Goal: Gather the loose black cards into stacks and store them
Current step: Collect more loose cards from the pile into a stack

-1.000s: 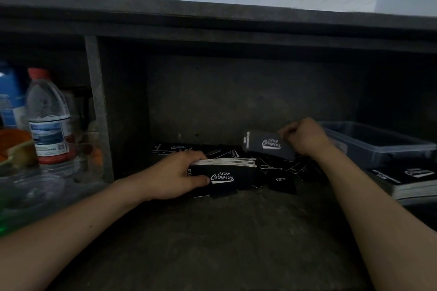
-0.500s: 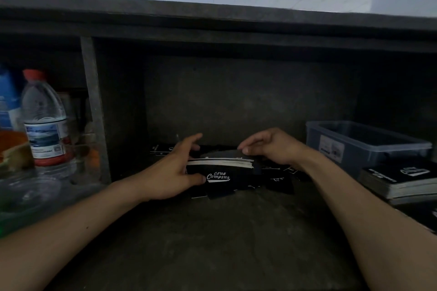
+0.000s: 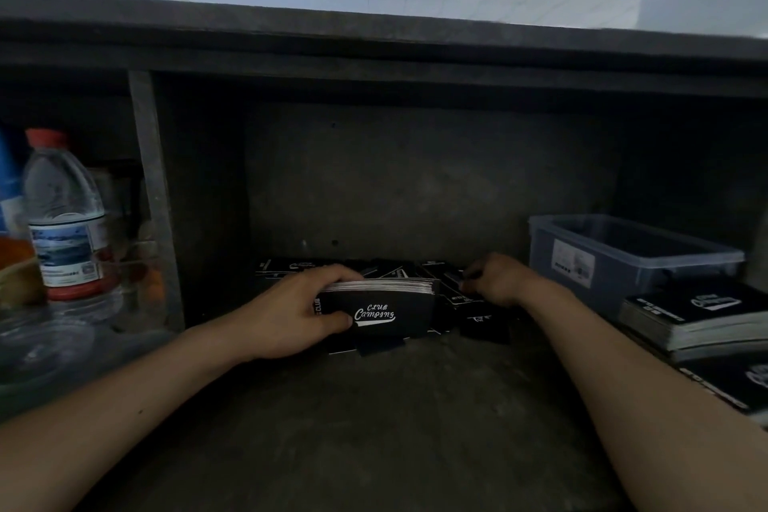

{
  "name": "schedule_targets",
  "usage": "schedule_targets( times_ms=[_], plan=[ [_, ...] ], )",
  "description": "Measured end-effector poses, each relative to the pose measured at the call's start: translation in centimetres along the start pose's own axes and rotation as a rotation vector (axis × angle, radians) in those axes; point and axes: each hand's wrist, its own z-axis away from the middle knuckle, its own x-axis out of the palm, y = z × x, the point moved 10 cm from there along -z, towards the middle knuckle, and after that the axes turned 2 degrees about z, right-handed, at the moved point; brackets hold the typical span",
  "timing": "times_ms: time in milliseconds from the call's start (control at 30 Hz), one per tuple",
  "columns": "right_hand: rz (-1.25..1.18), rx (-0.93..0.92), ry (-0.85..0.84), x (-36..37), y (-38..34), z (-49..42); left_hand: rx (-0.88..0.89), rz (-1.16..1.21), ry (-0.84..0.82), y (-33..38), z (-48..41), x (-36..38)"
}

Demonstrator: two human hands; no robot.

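My left hand (image 3: 295, 316) grips a thick stack of black cards (image 3: 382, 303) printed "Club Camping", standing on edge on the dark shelf (image 3: 374, 428), thumb in front and fingers over the top. Loose black cards (image 3: 478, 312) lie scattered behind and to the right of the stack, along the back wall. My right hand (image 3: 496, 281) reaches into that pile with fingers curled, pinching a loose card. Finished stacks of black cards (image 3: 698, 316) lie at the right edge.
A clear plastic bin (image 3: 631, 258) stands at the back right. A water bottle with a red cap (image 3: 66, 220) and other clutter sit left of a vertical divider (image 3: 153, 200). A low shelf top (image 3: 374, 37) overhangs the space.
My right hand laid the card it held onto the stack, then moved right and down into the loose cards. My left hand opened its fingers, then closed them over the stack again.
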Motion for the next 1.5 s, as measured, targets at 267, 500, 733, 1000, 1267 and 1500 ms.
schedule_targets(
  times_ms=[267, 500, 733, 1000, 1267, 1500],
  plan=[
    [-0.093, 0.07, 0.096, -0.8, 0.7, -0.4, -0.021, 0.008, -0.018, 0.0, 0.1, 0.2],
    [-0.03, 0.073, 0.089, -2.3, 0.3, 0.1, -0.025, 0.027, -0.023, -0.2, 0.0, 0.2],
    [-0.283, 0.219, 0.134, -3.9, 1.5, 1.5, 0.004, 0.02, -0.025, -0.2, -0.1, 0.2],
    [-0.544, -0.23, -0.115, -1.9, -5.3, 2.8, -0.067, -0.015, -0.004, -1.0, -0.1, 0.2],
    [-0.486, -0.153, 0.043, -2.2, -4.0, 1.7, 0.03, 0.038, -0.002, 0.4, 0.0, -0.1],
    [-0.058, 0.091, 0.041, -0.9, -1.0, 0.7, -0.018, 0.002, 0.061, 0.3, 0.0, -0.8]
  ],
)
